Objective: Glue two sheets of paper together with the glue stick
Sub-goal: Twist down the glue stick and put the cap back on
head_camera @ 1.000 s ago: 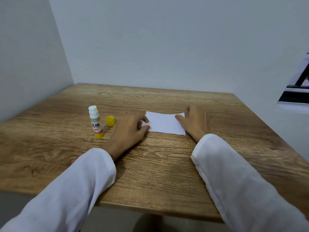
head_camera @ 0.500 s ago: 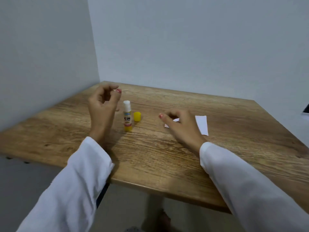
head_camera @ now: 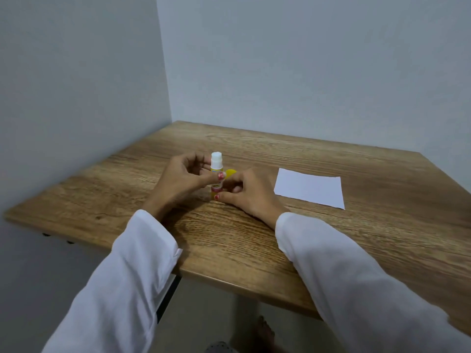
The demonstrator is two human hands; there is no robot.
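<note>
The uncapped glue stick (head_camera: pixel 216 164) stands upright on the wooden table (head_camera: pixel 331 238), its white glue tip showing on top. My left hand (head_camera: pixel 182 180) grips its middle between thumb and fingers. My right hand (head_camera: pixel 248 193) pinches its yellow base with thumb and fingertips. The yellow cap (head_camera: pixel 230 172) lies just behind the stick, partly hidden by my fingers. White paper (head_camera: pixel 309 191) lies flat to the right of my right hand, untouched; I cannot tell whether it is one sheet or two stacked.
Grey walls close off the table's left and far sides. The table's near edge runs under my white sleeves. A bare foot (head_camera: pixel 265 332) shows on the floor below the table.
Both hands left the paper and moved left to the glue stick. My left hand closed on its middle and my right hand on its base. The view swung left.
</note>
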